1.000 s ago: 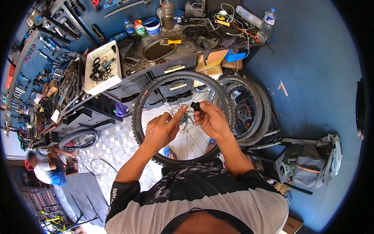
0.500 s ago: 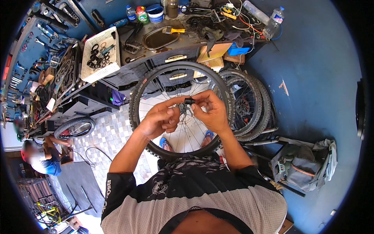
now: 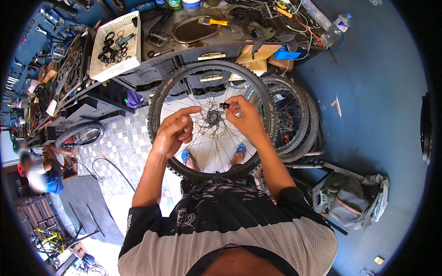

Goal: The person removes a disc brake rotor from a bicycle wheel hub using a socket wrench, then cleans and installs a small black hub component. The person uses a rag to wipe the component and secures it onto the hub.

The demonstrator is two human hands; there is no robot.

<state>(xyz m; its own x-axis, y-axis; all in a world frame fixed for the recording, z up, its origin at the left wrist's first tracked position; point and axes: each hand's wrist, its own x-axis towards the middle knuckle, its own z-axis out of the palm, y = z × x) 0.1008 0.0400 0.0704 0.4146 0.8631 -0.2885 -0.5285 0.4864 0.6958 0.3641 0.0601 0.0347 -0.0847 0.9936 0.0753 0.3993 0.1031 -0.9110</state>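
A bicycle wheel (image 3: 155, 120) with a knobby tyre is in front of me, its hub (image 3: 213, 117) and a disc brake rotor at the middle. Above the spokes, right of the hub, my right hand (image 3: 245, 118) pinches a small black cylindrical part (image 3: 224, 106) between thumb and fingers. My left hand (image 3: 174, 132) hovers over the wheel's left side, index finger stretched toward the hub and the other fingers loosely curled. Nothing shows in it, and a gap separates it from the black part.
Beyond the wheel runs a workbench with a white basket (image 3: 95, 69) of black rings, an oval metal tray (image 3: 195, 31) and a yellow-handled brush (image 3: 214, 21). More wheels (image 3: 294, 119) lean at right, near a grey bag (image 3: 352, 204). Another person (image 3: 39, 177) sits far left.
My left hand has drawn away to the left from the black part and the hub. The right hand keeps the part, now slightly farther from me. The view has shifted a little.
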